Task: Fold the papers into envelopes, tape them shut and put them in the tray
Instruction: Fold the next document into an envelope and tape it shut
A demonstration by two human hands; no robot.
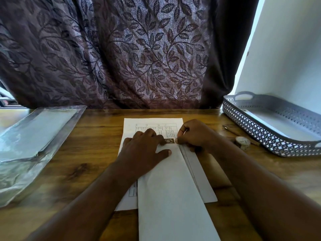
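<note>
A white printed paper (152,123) lies in the middle of the wooden table, and a long folded white flap (172,188) covers most of it. A short piece of patterned tape (169,141) sits across the flap's far edge. My left hand (144,150) rests flat on the fold, its fingertips pressing the tape's left end. To its right, my right hand (192,134) has curled fingers and pinches the tape's right end against the paper. The grey perforated tray (251,133) stands at the right with something white lying inside it.
A roll of patterned tape (242,142) and a pen (230,129) lie between the paper and the tray. A clear plastic sleeve holding white sheets (34,136) lies at the left. A dark leaf-patterned curtain (139,49) hangs behind the table's far edge.
</note>
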